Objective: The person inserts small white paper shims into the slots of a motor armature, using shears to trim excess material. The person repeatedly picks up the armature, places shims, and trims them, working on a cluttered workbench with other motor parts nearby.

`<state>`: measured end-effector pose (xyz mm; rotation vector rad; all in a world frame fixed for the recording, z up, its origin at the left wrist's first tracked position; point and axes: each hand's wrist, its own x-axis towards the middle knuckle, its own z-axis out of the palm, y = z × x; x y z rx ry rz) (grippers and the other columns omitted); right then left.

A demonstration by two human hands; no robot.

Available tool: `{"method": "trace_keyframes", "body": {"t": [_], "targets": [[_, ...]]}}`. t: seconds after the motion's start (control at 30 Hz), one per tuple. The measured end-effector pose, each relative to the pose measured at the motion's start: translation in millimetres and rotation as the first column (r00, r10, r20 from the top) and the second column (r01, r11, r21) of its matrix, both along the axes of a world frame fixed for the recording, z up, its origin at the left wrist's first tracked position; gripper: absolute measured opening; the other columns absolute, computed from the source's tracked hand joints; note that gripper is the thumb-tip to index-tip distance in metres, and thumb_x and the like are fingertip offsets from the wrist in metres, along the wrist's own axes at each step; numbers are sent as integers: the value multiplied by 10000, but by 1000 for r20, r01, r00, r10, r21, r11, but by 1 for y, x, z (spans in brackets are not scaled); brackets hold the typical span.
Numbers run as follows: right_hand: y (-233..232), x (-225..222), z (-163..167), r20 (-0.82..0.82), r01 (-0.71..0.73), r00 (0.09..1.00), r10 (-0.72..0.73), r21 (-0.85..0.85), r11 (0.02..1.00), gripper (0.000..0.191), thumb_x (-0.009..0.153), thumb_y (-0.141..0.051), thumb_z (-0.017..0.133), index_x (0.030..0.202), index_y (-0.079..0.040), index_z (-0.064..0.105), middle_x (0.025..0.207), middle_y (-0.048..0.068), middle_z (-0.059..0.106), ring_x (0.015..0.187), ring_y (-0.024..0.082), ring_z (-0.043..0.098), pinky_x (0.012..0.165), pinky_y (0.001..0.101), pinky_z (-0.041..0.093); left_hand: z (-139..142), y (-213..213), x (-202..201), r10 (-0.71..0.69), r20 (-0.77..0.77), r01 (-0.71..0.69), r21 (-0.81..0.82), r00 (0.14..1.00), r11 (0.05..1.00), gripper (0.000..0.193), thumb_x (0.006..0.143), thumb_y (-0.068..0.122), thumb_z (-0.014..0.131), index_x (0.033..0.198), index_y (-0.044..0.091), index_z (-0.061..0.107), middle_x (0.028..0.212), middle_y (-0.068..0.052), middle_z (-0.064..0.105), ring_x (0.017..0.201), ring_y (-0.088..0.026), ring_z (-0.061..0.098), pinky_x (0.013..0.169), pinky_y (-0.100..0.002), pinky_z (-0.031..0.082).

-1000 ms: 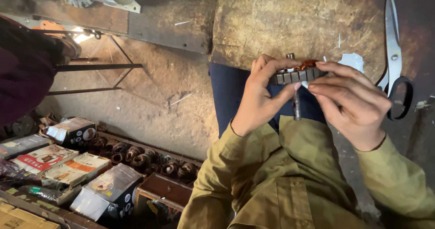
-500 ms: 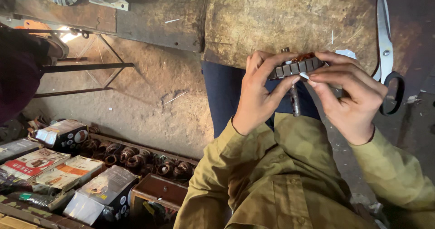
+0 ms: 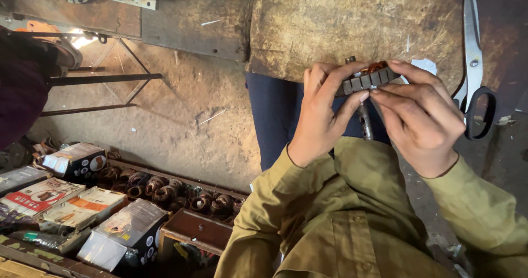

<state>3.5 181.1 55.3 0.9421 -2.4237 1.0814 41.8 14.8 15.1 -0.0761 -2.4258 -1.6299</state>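
Note:
Both my hands hold a small motor armature [image 3: 367,80], a dark slotted iron core with copper winding showing at its top and a steel shaft [image 3: 364,121] pointing down toward my lap. My left hand [image 3: 322,113] grips the core's left side, thumb on its lower edge. My right hand [image 3: 421,116] covers the right side, with the fingertips pressed on the slots. The armature sits in front of a worn wooden workbench [image 3: 330,19].
Large scissors [image 3: 474,63] lie on the bench at the right, and a white paper scrap [image 3: 424,66] is next to my right hand. On the floor at left are cardboard boxes [image 3: 71,160] and a row of copper-wound armatures [image 3: 170,190]. A metal stand [image 3: 104,80] is at upper left.
My hands and the armature stay together in the same grip; the fingers have shifted slightly on the core. The view has moved a little.

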Motion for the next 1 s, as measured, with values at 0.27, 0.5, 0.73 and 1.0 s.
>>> {"method": "trace_keyframes", "body": {"t": [0.27, 0.5, 0.73, 1.0], "targets": [[11, -1, -6, 16, -4, 1000, 3, 51, 999, 172, 827, 124, 815, 979, 90, 742, 984, 192, 681, 1136, 377, 702, 935, 430, 613, 1, 2, 2, -2, -11, 2, 18, 1000, 1000, 431, 976, 90, 763, 1375, 127, 605, 1102, -86, 543, 1057, -257, 517, 986, -337, 424], [19, -4, -20, 175, 80, 983, -62, -99, 992, 206, 957, -25, 906, 1052, 39, 734, 1185, 136, 725, 1149, 255, 748, 947, 321, 641, 0, 4, 1, 20, -64, -20, -2, 998, 1000, 426, 969, 97, 760, 1366, 101, 604, 1112, -101, 545, 1062, -271, 519, 987, -348, 427], [9, 6, -42, 206, 62, 978, -10, -250, 966, 389, 840, -125, 902, 1107, 55, 683, 1161, 184, 674, 1086, 320, 708, 954, 397, 610, -10, -18, 14, -81, -158, 82, 0, 984, 997, 611, 833, 241, 883, 1358, 113, 600, 1184, -73, 561, 1098, -266, 525, 1002, -344, 425], [13, 23, -65, 155, 41, 988, 10, -322, 946, 371, 871, -171, 875, 1037, 67, 645, 1101, 186, 688, 1130, 355, 724, 976, 454, 624, -40, -19, 23, -113, -187, 114, -5, 976, 993, 567, 813, 287, 897, 1316, 153, 673, 1131, 4, 587, 1045, -186, 541, 983, -319, 432]]}}
